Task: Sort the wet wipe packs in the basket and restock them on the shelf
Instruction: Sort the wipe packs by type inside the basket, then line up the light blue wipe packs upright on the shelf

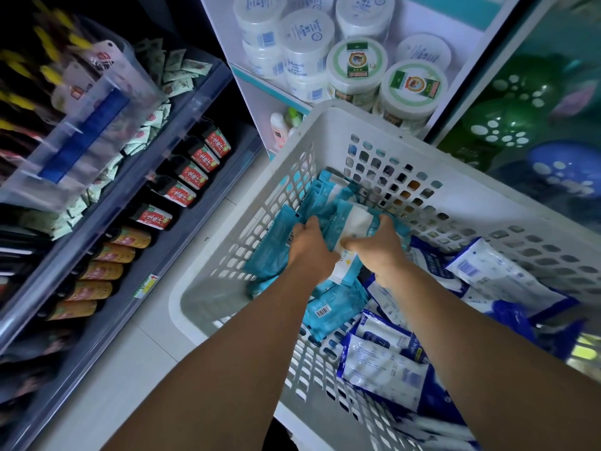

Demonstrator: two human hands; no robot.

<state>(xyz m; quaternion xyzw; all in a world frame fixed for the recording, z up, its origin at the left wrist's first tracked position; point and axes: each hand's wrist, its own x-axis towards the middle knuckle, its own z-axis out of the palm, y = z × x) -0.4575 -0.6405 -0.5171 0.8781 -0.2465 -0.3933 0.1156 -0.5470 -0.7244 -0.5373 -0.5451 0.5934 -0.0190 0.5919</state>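
Both hands down in the basket, gripping a bundle of teal wipe packs.

I see both forearms reaching forward and down into the white basket [328,125]; the left hand [309,245] curls its fingers over the left edge of a bunch of teal wet wipe packs [344,219], and the right hand [380,245] clamps the right edge, thumb pointing inward across the front pack. The packs are soft, crinkly film pouches, teal with a white panel, some showing barcodes; more teal ones lie loose under the hands. The basket is rigid plastic with a grid of square holes. To the right in it lie blue-and-white wipe packs [387,366], glossy and flat. Beyond the basket a white shelf [247,83] holds round white tubs [305,37]; at left, a dark shelf carries red-labelled bottles [188,174].
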